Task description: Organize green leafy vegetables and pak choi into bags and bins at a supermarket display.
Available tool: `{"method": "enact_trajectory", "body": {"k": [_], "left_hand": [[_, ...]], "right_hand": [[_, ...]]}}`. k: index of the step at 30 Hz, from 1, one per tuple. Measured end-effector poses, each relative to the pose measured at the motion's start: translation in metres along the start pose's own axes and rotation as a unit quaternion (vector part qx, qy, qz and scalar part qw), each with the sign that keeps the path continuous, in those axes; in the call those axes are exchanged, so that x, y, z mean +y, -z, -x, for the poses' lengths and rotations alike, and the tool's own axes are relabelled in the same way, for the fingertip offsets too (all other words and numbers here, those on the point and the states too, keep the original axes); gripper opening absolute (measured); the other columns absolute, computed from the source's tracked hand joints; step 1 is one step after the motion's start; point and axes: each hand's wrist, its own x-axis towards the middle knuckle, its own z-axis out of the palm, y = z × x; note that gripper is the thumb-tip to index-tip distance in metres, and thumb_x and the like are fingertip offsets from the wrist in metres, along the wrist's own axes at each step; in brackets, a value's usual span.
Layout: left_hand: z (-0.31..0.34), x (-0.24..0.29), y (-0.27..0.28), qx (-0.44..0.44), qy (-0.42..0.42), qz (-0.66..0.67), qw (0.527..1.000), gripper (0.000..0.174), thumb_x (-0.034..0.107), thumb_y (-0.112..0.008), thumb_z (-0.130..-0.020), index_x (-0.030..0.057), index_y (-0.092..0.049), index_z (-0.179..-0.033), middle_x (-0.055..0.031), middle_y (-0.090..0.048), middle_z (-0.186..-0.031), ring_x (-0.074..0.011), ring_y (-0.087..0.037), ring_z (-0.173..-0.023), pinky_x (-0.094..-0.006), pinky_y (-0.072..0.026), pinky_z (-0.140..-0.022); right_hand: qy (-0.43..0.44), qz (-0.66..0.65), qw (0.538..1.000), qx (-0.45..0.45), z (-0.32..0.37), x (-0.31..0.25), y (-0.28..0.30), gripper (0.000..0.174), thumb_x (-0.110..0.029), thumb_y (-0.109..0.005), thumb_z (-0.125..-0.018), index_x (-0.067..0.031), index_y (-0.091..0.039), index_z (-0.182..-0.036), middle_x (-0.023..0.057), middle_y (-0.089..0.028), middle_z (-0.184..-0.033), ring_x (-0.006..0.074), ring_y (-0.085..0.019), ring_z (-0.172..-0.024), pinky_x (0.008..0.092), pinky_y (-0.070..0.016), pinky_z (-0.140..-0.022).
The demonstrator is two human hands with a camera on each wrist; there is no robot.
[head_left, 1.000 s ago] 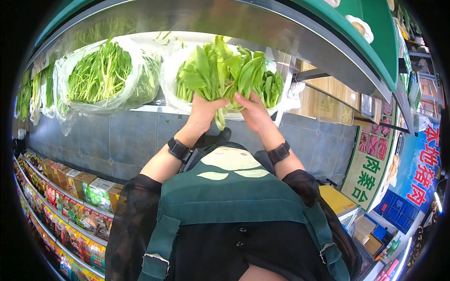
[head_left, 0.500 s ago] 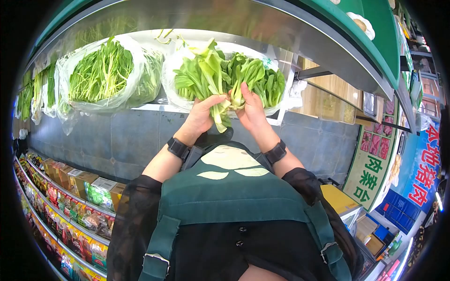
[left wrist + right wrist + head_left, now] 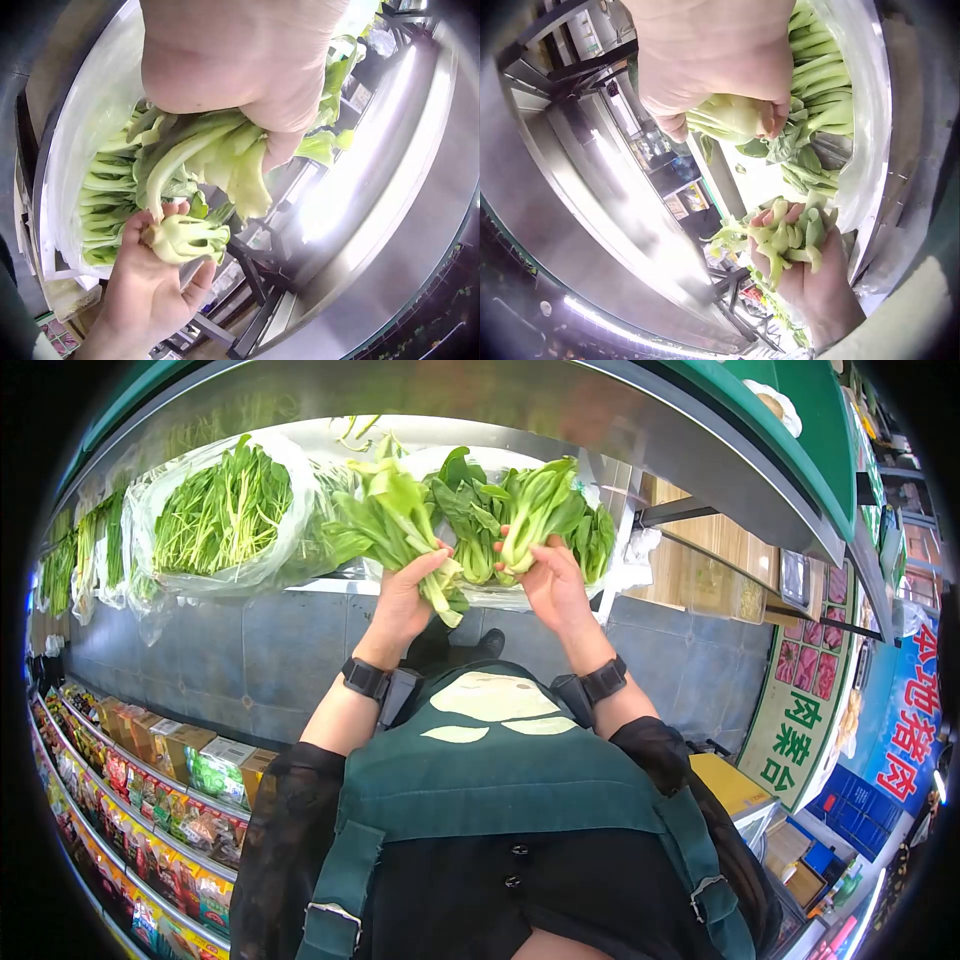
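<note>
My left hand (image 3: 402, 602) grips a bunch of loose bok choy leaves (image 3: 388, 525), their cut pale stalks hanging below the fingers. In my right hand (image 3: 556, 592) is a whole bok choy head (image 3: 538, 515), held near its root end with the leaves pointing away from me. The left wrist view shows its pale root end (image 3: 187, 238) between fingers and thumb. Both hands are over the front edge of a clear plastic bag (image 3: 94, 112), where more bok choy (image 3: 468, 520) lies in rows.
To the left, another plastic bag (image 3: 292, 550) holds long thin greens (image 3: 225, 515). A metal shelf edge (image 3: 480, 388) curves overhead. Tiled floor (image 3: 290, 650) lies below the display, and shelves of packaged goods (image 3: 165, 790) stand behind on the left. Clear tubs (image 3: 710, 592) sit right.
My hands have moved apart, the left carrying the loose leaves leftward, the right drawing the bok choy head slightly right. Earlier both bunches were close together; now bok choy in the bag shows between them.
</note>
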Motion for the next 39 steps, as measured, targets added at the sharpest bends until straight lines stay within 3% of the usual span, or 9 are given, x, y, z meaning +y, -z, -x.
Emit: {"method": "enact_trajectory", "body": {"k": [2,8,17,19,25,29,31,35,39], "left_hand": [[0.002,-0.004,-0.01,0.002,0.001,-0.054,0.999,0.025,0.002,-0.066,-0.084,0.0044,-0.057,-0.107,-0.0038,-0.062,-0.097,-0.0136,-0.061,-0.088,-0.0293,-0.0509,-0.077],[0.003,-0.01,-0.019,-0.034,0.004,-0.08,0.996,0.024,0.001,-0.067,-0.083,0.0051,-0.06,-0.105,-0.0035,-0.063,-0.097,-0.0134,-0.061,-0.088,-0.0291,-0.0508,-0.077],[0.007,-0.01,-0.024,-0.017,-0.004,-0.108,0.994,0.041,-0.002,-0.072,-0.079,0.0004,-0.057,-0.117,-0.0068,-0.064,-0.107,-0.0151,-0.062,-0.095,-0.0298,-0.0513,-0.08],[0.008,-0.009,-0.022,-0.031,0.028,-0.119,0.992,0.041,-0.005,-0.069,-0.08,0.0003,-0.056,-0.118,-0.0075,-0.063,-0.109,-0.0157,-0.063,-0.096,-0.0303,-0.0521,-0.08],[0.008,-0.003,-0.022,-0.034,0.037,-0.188,0.981,0.038,-0.007,-0.069,-0.076,-0.0031,-0.06,-0.112,-0.0091,-0.066,-0.102,-0.0162,-0.065,-0.086,-0.0283,-0.0534,-0.074],[0.003,-0.002,-0.017,-0.037,0.046,-0.217,0.974,0.04,-0.007,-0.069,-0.074,-0.0032,-0.059,-0.113,-0.0095,-0.066,-0.104,-0.0158,-0.065,-0.088,-0.0296,-0.0531,-0.076],[0.002,-0.002,-0.015,-0.036,0.022,-0.214,0.976,0.045,-0.006,-0.065,-0.077,-0.001,-0.053,-0.12,-0.0095,-0.065,-0.105,-0.0183,-0.064,-0.093,-0.032,-0.053,-0.079],[0.005,0.002,-0.015,-0.052,0.038,-0.135,0.989,0.045,-0.003,-0.064,-0.078,0.0001,-0.051,-0.122,-0.0105,-0.065,-0.104,-0.0197,-0.064,-0.093,-0.0327,-0.0526,-0.08],[0.001,-0.001,-0.005,-0.065,0.082,-0.049,0.993,0.039,0.001,-0.063,-0.08,-0.0001,-0.053,-0.118,-0.0116,-0.066,-0.1,-0.0206,-0.065,-0.09,-0.0332,-0.0525,-0.08]], "right_hand": [[0.0,0.027,0.999,-0.037,0.004,0.0,-0.012,0.044,-0.008,-0.055,-0.092,-0.003,-0.037,-0.131,0.0149,-0.055,-0.122,0.0267,-0.058,-0.107,0.0409,-0.0506,-0.088],[0.038,0.204,0.978,-0.011,0.005,0.006,-0.019,0.068,-0.005,-0.076,-0.078,0.0009,-0.036,-0.133,0.0119,-0.049,-0.128,0.021,-0.053,-0.113,0.0343,-0.0498,-0.091],[0.06,0.327,0.943,-0.006,0.005,0.014,-0.016,0.08,-0.02,-0.087,-0.067,0.0039,-0.042,-0.128,0.0093,-0.057,-0.114,0.0193,-0.057,-0.104,0.0314,-0.0474,-0.09],[0.089,0.459,0.884,-0.006,0.004,0.012,-0.015,0.084,-0.032,-0.091,-0.06,0.0037,-0.044,-0.121,0.0119,-0.057,-0.111,0.0213,-0.057,-0.102,0.0333,-0.0473,-0.088],[0.158,0.623,0.766,0.009,0.006,0.009,-0.024,0.088,-0.042,-0.091,-0.054,0.0031,-0.045,-0.113,0.015,-0.058,-0.105,0.0277,-0.059,-0.096,0.0369,-0.0478,-0.085],[0.133,0.611,0.78,-0.001,0.008,0.006,-0.031,0.078,-0.037,-0.089,-0.061,0.0026,-0.045,-0.112,0.0132,-0.06,-0.103,0.0258,-0.06,-0.089,0.0362,-0.0495,-0.08],[0.046,0.403,0.914,-0.017,0.005,0.002,-0.03,0.062,-0.026,-0.084,-0.071,0.0011,-0.046,-0.111,0.0103,-0.062,-0.098,0.0209,-0.062,-0.083,0.0334,-0.0515,-0.071],[-0.031,0.285,0.958,-0.006,0.004,-0.009,-0.032,0.045,-0.014,-0.076,-0.079,-0.0015,-0.048,-0.112,0.0067,-0.064,-0.091,0.0136,-0.063,-0.077,0.0253,-0.0489,-0.055],[-0.065,0.155,0.986,0.014,0.004,-0.001,-0.035,0.041,-0.015,-0.075,-0.082,-0.0019,-0.05,-0.112,0.0064,-0.064,-0.094,0.0134,-0.062,-0.073,0.0244,-0.0477,-0.054]]}}
